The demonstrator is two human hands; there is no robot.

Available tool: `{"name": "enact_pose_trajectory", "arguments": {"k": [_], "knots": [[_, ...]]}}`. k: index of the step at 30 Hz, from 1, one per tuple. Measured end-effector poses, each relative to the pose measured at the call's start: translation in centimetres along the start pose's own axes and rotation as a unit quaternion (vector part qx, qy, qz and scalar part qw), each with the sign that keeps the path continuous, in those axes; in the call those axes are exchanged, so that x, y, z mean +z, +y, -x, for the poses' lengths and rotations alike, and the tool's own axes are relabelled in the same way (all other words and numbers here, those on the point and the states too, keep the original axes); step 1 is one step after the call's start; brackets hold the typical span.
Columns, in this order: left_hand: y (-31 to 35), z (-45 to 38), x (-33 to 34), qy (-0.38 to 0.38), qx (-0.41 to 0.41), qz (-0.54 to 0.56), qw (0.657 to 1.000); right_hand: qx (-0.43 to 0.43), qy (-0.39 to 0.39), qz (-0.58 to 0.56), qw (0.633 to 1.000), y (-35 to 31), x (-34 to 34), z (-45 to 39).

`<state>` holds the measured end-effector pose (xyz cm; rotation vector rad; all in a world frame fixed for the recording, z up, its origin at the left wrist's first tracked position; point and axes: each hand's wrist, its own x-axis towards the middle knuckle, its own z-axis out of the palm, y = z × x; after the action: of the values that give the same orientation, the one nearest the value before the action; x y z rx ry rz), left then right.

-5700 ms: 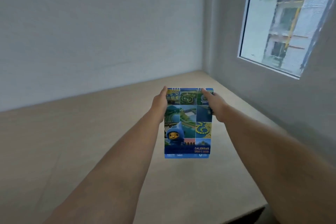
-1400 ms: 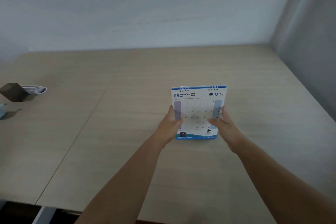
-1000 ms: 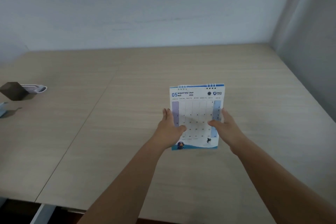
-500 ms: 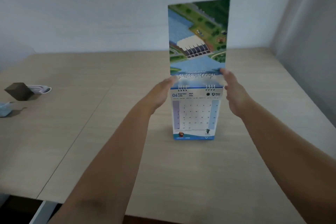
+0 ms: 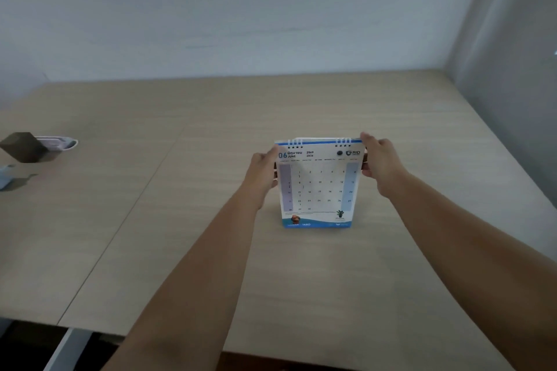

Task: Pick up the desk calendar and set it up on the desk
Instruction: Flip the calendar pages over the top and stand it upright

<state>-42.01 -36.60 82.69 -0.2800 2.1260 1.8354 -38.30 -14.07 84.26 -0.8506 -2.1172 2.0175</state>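
Observation:
The desk calendar (image 5: 318, 187) stands upright on the light wooden desk (image 5: 187, 220), right of centre. Its white June page faces me, with a blue strip and wire rings along the top. My left hand (image 5: 263, 173) grips its upper left edge. My right hand (image 5: 381, 164) grips the upper right corner, fingers reaching over the top and behind. The calendar's back and its stand are hidden from me.
A dark brown block (image 5: 24, 146) and a pale flat object (image 5: 58, 141) lie at the far left of the desk. A small light blue item (image 5: 6, 178) sits at the left border. Walls close the desk at the back and right; the front edge is near me.
The picture page that stood raised above the rings half a second ago has gone over the back. Both hands have come down to the calendar's top corners. The June page now shows.

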Motion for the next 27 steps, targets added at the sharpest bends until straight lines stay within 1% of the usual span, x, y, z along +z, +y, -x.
{"name": "enact_pose_trajectory", "arguments": {"k": [2,5,8,15,21,23,27], "knots": [[0.8,-0.4,0.2,0.018,0.008,0.014,1.000,0.003,0.015,-0.011,1.000,-0.1,0.0,-0.4],[1.6,-1.7,0.7,0.070,0.031,0.024,0.997,-0.012,0.020,-0.027,0.999,-0.9,0.0,-1.1],[2.8,-2.5,1.4,0.090,0.039,0.042,0.994,-0.007,0.020,-0.032,0.999,-1.9,0.0,-1.9],[6.5,-5.2,3.5,0.070,0.067,0.005,0.995,-0.008,0.066,-0.043,0.997,-4.5,-1.4,-4.6],[9.6,-8.1,5.2,0.060,0.107,-0.027,0.992,-0.036,0.103,-0.060,0.992,-6.5,-2.2,-6.9],[9.7,-9.0,5.7,0.053,0.106,-0.037,0.992,-0.035,0.109,-0.066,0.991,-6.2,-2.2,-7.7],[7.3,-10.3,6.3,0.040,0.072,-0.045,0.996,-0.005,0.099,-0.060,0.993,-3.7,-1.9,-8.6]]}}
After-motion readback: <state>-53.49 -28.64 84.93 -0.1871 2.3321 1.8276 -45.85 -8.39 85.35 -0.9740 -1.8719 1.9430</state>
